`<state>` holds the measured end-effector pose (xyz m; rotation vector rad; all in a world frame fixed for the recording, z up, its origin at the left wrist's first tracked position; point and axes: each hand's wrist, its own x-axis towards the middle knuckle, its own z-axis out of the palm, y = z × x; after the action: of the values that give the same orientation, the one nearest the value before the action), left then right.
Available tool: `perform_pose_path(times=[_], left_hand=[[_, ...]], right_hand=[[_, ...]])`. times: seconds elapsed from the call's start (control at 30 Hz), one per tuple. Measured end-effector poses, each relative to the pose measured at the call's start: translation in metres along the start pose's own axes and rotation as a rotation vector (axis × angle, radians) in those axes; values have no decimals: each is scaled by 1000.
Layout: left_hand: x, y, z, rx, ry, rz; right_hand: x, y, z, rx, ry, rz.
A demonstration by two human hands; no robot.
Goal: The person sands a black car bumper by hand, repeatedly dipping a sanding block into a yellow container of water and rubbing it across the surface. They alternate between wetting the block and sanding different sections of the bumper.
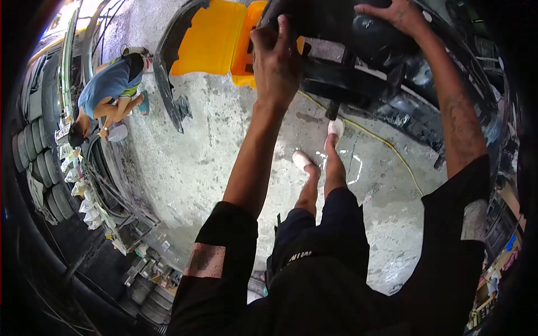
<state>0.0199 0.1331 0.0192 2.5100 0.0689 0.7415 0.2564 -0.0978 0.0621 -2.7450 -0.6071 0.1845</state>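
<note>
A glossy black moulded part (358, 84), which looks like a car bumper, spans the top of the head view in front of me. My left hand (277, 67) is closed at its left end, with the fingers curled against the dark edge; part of the grip is hidden. Over the upper surface, my right hand (395, 17) has its thumb spread outward and seems to rest on the black plastic. Its other fingers run partly out of view. Just left of my left hand is an orange panel (210, 39) with a torn-looking black rim piece (165, 73) beside it.
A person in a blue shirt (106, 89) crouches at the left near a white container (117, 133). A yellow cable (386, 143) crosses the concrete floor (213, 151) on the right. Stacked dark parts (42, 151) and a cluttered rack (78, 185) line the left side.
</note>
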Motion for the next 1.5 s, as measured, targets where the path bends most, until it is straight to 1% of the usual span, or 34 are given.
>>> perform_pose_path(times=[0.03, 0.1, 0.13, 0.17, 0.23, 0.27, 0.3, 0.37, 0.4, 0.43, 0.5, 0.57, 0.6, 0.63, 0.67, 0.7, 0.77, 0.8, 0.83, 0.87, 0.93, 0.97, 1.0, 1.03, 1.07, 1.1, 1.13, 1.2, 1.23, 1.3, 1.37, 1.4, 1.43, 1.5], left_hand=[[0, 2, -3, -26, 0, -10], [-33, 1, -10, 23, 8, -15], [-43, -1, -13, 6, 3, -28], [-49, -1, -14, -16, -12, -43], [-7, -1, -2, -8, -20, -39], [17, -1, 7, 39, -5, 10], [25, -2, 10, 87, 12, 57], [-4, 5, -8, 43, 33, 35], [-34, 8, -18, 28, -5, -35], [-49, 8, -20, 12, -41, -95], [-33, 8, -13, -22, -54, -124], [17, 2, 3, 33, 21, 48], [28, -1, 7, 59, 9, 50], [26, -4, -3, 62, 12, 43], [23, -8, -20, 43, 125, 12], [21, -10, -37, 20, 234, -16], [3, -6, -66, -73, 312, -123], [-8, -7, -75, -72, 314, -123], [-18, -9, -81, -62, 253, -182], [-26, -9, -84, -53, 191, -241], [-38, 1, -84, -62, 162, -248], [-46, 8, -81, -66, 138, -253], [-52, 13, -76, -101, 125, -253], [-57, 16, -68, -99, 116, -169], [-56, 20, -57, -124, 76, -157], [-53, 23, -47, -148, 29, -147], [-42, 18, -33, -147, 24, -141], [-11, 9, -7, 41, 47, 95], [-8, 8, -3, 38, 41, 105], [-14, 3, 4, 16, 64, 66], [-65, 3, -6, -6, 51, 37], [-75, 5, -11, -40, 52, 13], [-70, -1, -6, -34, 52, 21], [-37, -2, 2, -42, 101, 92]], right_hand=[[-3, 2, 5, 4, -12, 1], [6, -2, 3, -13, -50, 22], [9, -1, 0, -3, -54, -58], [10, -1, -1, 1, -52, -58], [4, -1, 1, 11, -8, 9], [5, 6, 5, 53, 2, -76], [1, 4, 7, 54, -4, -76], [5, 3, 4, 35, -3, -41], [8, 2, 3, 24, -42, -49], [10, 0, -1, 23, -30, -56], [1, -7, -7, 28, -43, 1], [-4, -1, -2, 57, -13, 29], [-4, -1, -2, 66, -7, -4], [-2, -1, -3, 73, -6, -39], [-2, -3, -4, 68, -18, 7], [-1, -4, -7, 67, -14, 4], [-6, -6, -9, -28, 96, -187], [-10, -2, -3, -119, 332, -354], [-16, 1, 6, -120, 333, -351], [-30, -4, 8, -4, 353, -475], [-77, -28, 12, 204, 252, -613], [-104, -43, 17, 295, 140, -626], [-128, -54, 34, 295, 117, -568], [-144, -62, 50, 296, 99, -512], [-146, -65, 58, 293, 109, -512], [-148, -70, 65, 169, 33, -350], [-150, -74, 72, 47, -46, -186], [-152, -75, 76, 28, -23, -186], [-150, -75, 76, 2, 0, -191], [-151, -74, 80, -6, 28, -199], [-151, -75, 84, -8, 62, -238], [-151, -75, 84, -4, 53, -230], [-151, -74, 85, -4, 42, -217], [-151, -72, 88, -12, 58, -223]])
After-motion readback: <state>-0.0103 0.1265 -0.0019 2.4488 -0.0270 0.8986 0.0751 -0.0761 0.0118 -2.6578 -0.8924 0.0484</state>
